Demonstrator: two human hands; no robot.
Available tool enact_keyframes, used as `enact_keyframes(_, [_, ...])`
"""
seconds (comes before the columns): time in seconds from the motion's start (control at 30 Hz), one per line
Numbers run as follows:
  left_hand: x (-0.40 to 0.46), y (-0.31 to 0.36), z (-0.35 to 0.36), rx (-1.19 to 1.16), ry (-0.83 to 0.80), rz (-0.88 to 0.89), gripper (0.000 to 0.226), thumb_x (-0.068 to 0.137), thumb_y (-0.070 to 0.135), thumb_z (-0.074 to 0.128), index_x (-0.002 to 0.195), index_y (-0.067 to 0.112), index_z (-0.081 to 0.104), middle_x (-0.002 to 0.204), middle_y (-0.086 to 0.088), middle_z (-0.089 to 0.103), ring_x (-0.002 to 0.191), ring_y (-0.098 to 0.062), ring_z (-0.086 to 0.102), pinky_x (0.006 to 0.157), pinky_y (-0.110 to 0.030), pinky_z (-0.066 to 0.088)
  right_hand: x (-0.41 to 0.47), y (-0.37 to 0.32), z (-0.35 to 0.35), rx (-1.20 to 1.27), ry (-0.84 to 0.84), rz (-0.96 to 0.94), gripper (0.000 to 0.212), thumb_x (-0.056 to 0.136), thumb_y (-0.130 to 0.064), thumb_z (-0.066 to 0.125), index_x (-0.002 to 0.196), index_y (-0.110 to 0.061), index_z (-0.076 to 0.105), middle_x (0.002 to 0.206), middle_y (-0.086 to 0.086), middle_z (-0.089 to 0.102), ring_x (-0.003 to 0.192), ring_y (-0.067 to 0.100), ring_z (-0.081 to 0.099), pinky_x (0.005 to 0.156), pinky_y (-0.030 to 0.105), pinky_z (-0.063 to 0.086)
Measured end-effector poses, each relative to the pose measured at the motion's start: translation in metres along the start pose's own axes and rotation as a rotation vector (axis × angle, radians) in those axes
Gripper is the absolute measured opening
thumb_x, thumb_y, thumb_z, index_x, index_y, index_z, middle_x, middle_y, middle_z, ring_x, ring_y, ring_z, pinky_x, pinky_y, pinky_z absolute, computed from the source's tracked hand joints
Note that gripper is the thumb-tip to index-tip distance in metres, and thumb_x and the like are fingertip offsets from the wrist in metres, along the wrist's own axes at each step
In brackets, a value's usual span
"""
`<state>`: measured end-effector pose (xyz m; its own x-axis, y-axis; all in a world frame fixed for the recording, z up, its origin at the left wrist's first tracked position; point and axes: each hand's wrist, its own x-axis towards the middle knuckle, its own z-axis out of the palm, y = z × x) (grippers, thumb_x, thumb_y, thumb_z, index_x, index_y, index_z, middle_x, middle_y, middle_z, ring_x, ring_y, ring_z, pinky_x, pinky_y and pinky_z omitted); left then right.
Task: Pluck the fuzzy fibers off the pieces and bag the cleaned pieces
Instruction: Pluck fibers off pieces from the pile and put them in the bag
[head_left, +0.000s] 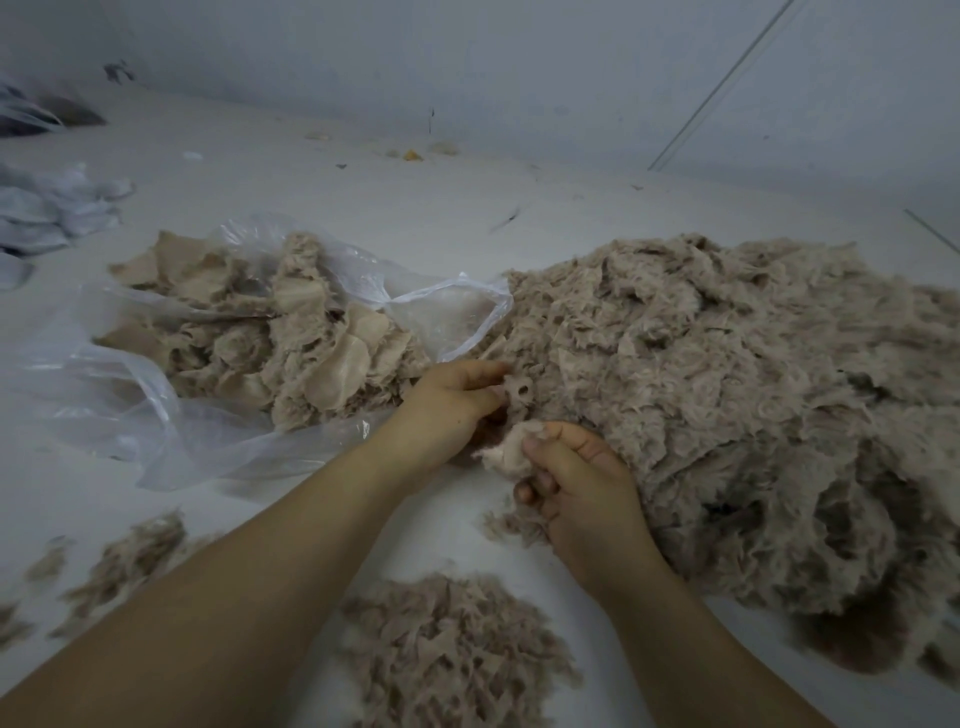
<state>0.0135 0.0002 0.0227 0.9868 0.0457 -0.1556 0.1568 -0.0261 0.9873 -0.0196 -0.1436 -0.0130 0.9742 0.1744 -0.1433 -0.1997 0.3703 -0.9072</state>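
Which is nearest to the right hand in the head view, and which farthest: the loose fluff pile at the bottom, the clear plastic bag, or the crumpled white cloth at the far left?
From the right hand:
1. Loose fluff pile, just below the hand.
2. Clear plastic bag, to the left.
3. Crumpled white cloth, far left edge.

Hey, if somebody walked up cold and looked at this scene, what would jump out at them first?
First, the big heap of fuzzy beige pieces that fills the right side of the pale table. Next, the clear plastic bag lying open on the left, stuffed with smoother pieces. Between them, the left hand reaches into the heap's edge while the right hand grips a small piece, and a loose pile of plucked fibers sits near the front edge.
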Motion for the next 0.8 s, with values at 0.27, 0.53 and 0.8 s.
enact_keyframes(0.27, [-0.041,-0.004,0.002,0.145,0.054,0.166,0.031,0.082,0.022,0.078,0.073,-0.002,0.060,0.047,-0.002,0.055,0.037,-0.013,0.047,0.036,-0.021,0.035,-0.001,-0.002,0.001,-0.062,-0.030,-0.026,0.025,0.096,-0.010,0.058,0.078,-0.018,0.074,0.056,-0.003,0.043,0.054,0.010,0.042,0.055,0.025,0.045])
enact_keyframes(0.53, [-0.049,-0.004,-0.005,-0.061,0.108,0.250,0.012,0.090,-0.001,0.064,0.078,0.002,0.063,0.066,-0.022,0.065,0.052,-0.025,0.065,0.045,-0.030,0.050,0.001,0.000,0.000,-0.067,0.013,-0.038,0.029,0.097,-0.015,0.058,0.071,-0.021,0.069,0.056,-0.005,0.052,0.055,0.008,0.055,0.053,0.024,0.048])
enact_keyframes(0.8, [-0.047,-0.012,-0.003,0.173,0.121,0.320,0.021,0.087,-0.001,0.068,0.073,0.015,0.066,0.065,-0.009,0.064,0.057,-0.022,0.059,0.054,-0.041,0.054,0.003,0.001,-0.005,-0.171,-0.107,-0.039,0.036,0.076,-0.044,0.074,0.097,-0.015,0.075,0.079,0.002,0.071,0.067,0.010,0.063,0.060,0.025,0.049])
